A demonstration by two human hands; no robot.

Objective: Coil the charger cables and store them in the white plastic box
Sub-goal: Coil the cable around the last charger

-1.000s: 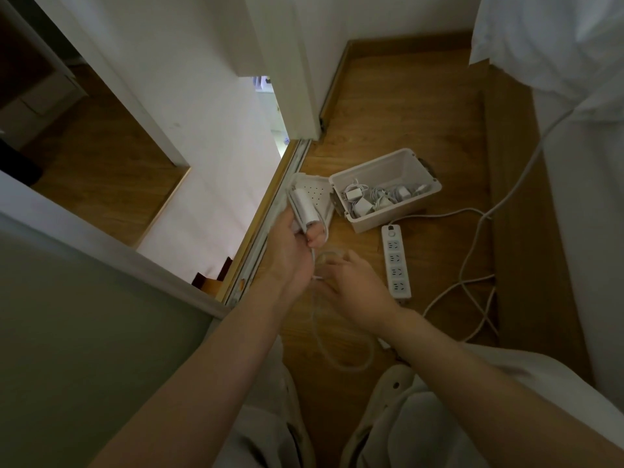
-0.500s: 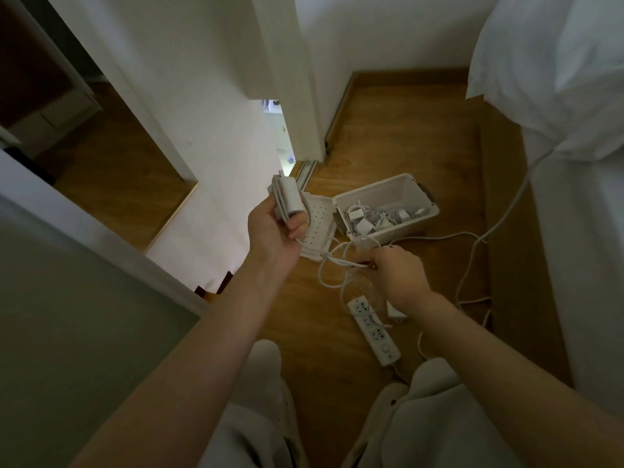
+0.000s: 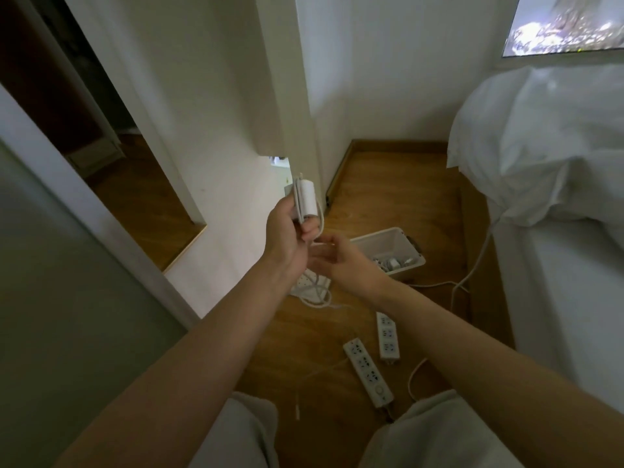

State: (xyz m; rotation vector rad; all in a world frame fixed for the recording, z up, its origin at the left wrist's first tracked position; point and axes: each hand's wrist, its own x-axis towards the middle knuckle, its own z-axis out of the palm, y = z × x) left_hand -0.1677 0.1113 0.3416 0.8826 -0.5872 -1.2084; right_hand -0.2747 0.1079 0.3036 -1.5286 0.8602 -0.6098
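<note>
My left hand (image 3: 287, 231) grips a white charger brick (image 3: 305, 199) held upright, with cable turns wrapped along its side. Its white cable (image 3: 319, 292) hangs down from the brick to a loose loop on the wooden floor. My right hand (image 3: 332, 256) is just below and right of the left one, fingers loosely curled around the cable near the brick. The white plastic box (image 3: 393, 243) stands open on the floor behind my right hand, with several white chargers inside. Its perforated lid (image 3: 305, 283) lies beside it, partly hidden by my left wrist.
Two white power strips (image 3: 368, 371) (image 3: 387, 334) lie on the floor near my knees, with thin cords trailing. A thick white cord (image 3: 472, 268) runs up beside the bed (image 3: 557, 265) on the right. A white wall corner and door frame stand at left.
My left hand has lifted the charger brick higher, and the view tilted up. My right hand moved up and left along the cable, closer to the brick.
</note>
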